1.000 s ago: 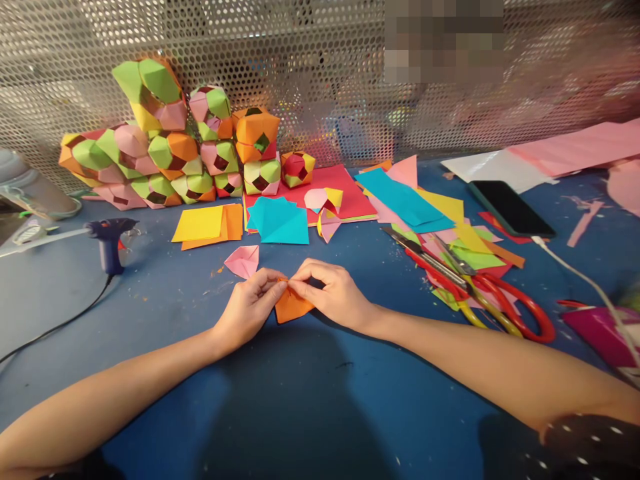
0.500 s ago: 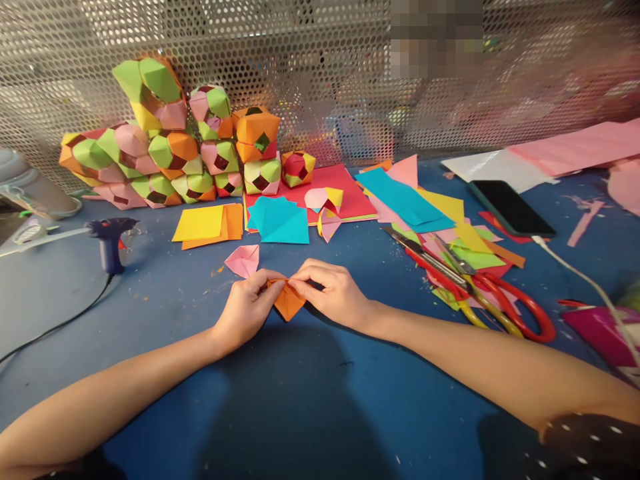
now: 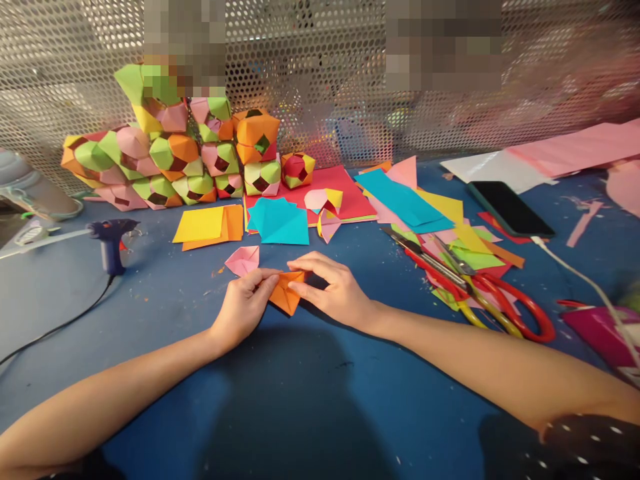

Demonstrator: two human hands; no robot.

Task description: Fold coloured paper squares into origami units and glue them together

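A small folded orange paper (image 3: pixel 287 296), pointed at its lower end, is held between both hands above the blue table (image 3: pixel 300 413). My left hand (image 3: pixel 242 301) pinches its left corner between thumb and fingers. On the other side, my right hand (image 3: pixel 332 291) grips the right edge, thumb in front and fingers behind. Just beyond my left hand lies a folded pink paper piece (image 3: pixel 243 260). Farther back are yellow sheets (image 3: pixel 200 225), blue sheets (image 3: pixel 280 221) and a partly joined pink and yellow paper piece (image 3: pixel 329 220).
Folded paper balls (image 3: pixel 175 153) are stacked at back left before a perforated metal panel (image 3: pixel 320 80). A glue gun (image 3: pixel 111 245) stands left, its cord trailing. Scissors (image 3: pixel 515 307) lie on paper scraps at right, near a phone (image 3: pixel 510 208) with a white cable (image 3: pixel 580 273).
The orange paper has turned slightly, and more of its upper right part shows. My right fingers have opened a little wider around it. The left hand is almost unmoved.
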